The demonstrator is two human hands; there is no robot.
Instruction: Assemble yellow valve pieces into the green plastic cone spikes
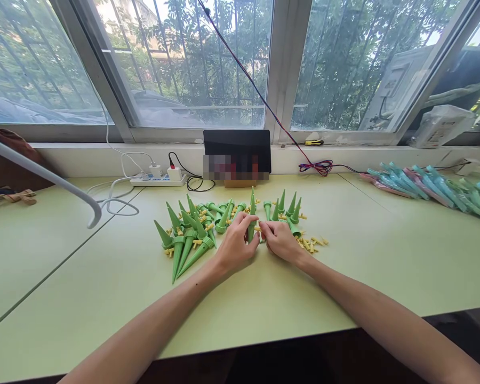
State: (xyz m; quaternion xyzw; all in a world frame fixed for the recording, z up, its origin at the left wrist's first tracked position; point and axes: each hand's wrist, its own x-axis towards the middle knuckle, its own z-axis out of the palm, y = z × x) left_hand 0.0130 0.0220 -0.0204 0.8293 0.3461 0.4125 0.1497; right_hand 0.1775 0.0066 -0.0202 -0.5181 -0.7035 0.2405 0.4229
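Observation:
My left hand (237, 239) is closed around a green plastic watering spike (253, 207), its tip pointing up. Pinched fingers of my right hand (282, 240) are at the side of that spike, on a small yellow valve (257, 229) that shows between the two hands. Whether the valve sits in the spike's hole cannot be made out. To the left lies a cluster of green spikes (188, 242), many with yellow valves on their sides. Several more spikes (291, 205) stand behind my right hand. Loose yellow valves (312, 244) lie beside my right wrist.
A dark-screened tablet (237, 144) stands at the back of the table (272, 314). Left of it is a power strip (158, 180) with cables; a white curved arm (64, 184) reaches in. Coiled wire (316, 168) and bagged coloured items (432, 184) lie at right.

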